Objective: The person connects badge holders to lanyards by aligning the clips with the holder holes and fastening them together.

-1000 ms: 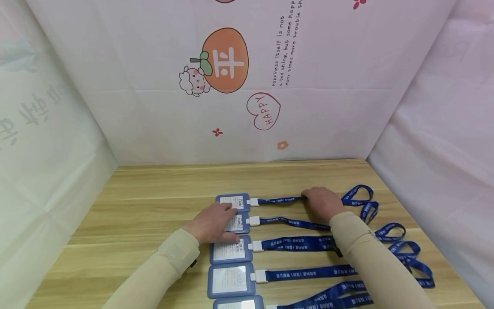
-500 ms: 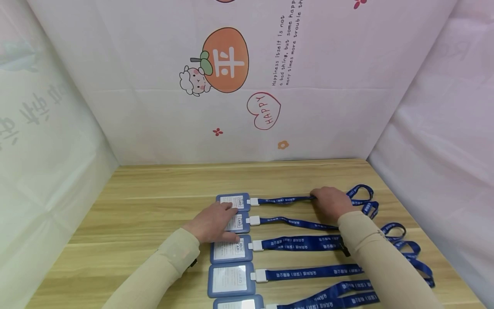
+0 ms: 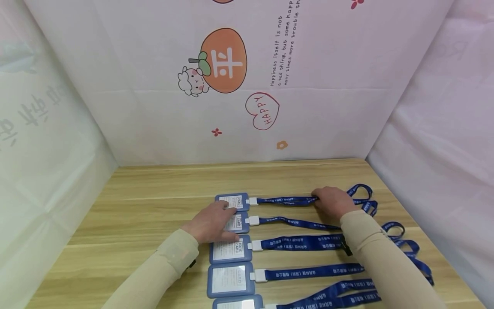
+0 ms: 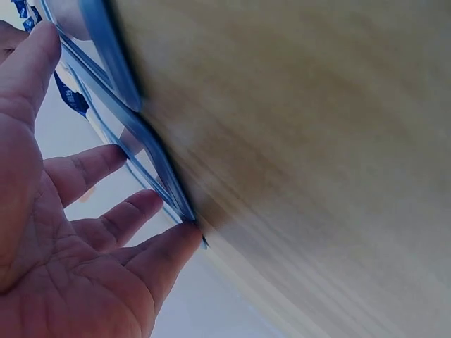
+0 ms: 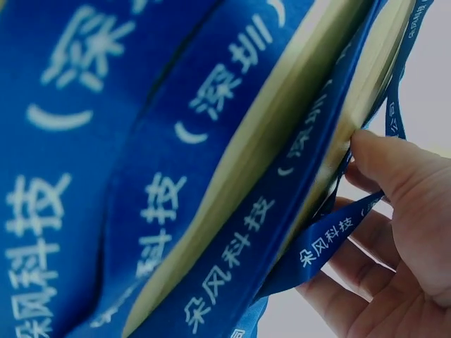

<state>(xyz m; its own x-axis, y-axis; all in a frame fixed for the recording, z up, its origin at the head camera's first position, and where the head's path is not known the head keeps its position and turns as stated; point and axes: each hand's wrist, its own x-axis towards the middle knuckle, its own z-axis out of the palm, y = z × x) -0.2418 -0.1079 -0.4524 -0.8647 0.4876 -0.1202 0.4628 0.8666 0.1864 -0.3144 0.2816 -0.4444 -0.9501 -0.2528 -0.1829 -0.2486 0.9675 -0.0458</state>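
Blue-framed card holders with navy lanyards lie in a column on the wooden table. My left hand (image 3: 211, 223) rests over the two farthest ones, the far card holder (image 3: 243, 201) and the second card holder (image 3: 241, 221), fingers extended and touching their frames. In the left wrist view its fingertips (image 4: 180, 236) meet a holder's edge. My right hand (image 3: 332, 201) pinches the far lanyard (image 3: 285, 200) partway along, between thumb and fingers. In the right wrist view a printed strap (image 5: 331, 239) runs into the fingers. Beyond the hand the lanyard's end loop (image 3: 362, 186) lies curled.
Nearer me lie a third card holder (image 3: 231, 251), a fourth card holder (image 3: 228, 279) and another card holder (image 3: 237, 304) at the frame's bottom edge. Their lanyards stretch right, partly under my right forearm. A printed white sheet (image 3: 324, 128) stands behind the table; white sheets flank both sides.
My right hand has slid right along the far lanyard, and its two bands now show slightly apart left of the hand. My left hand stays nearly still on the holders.
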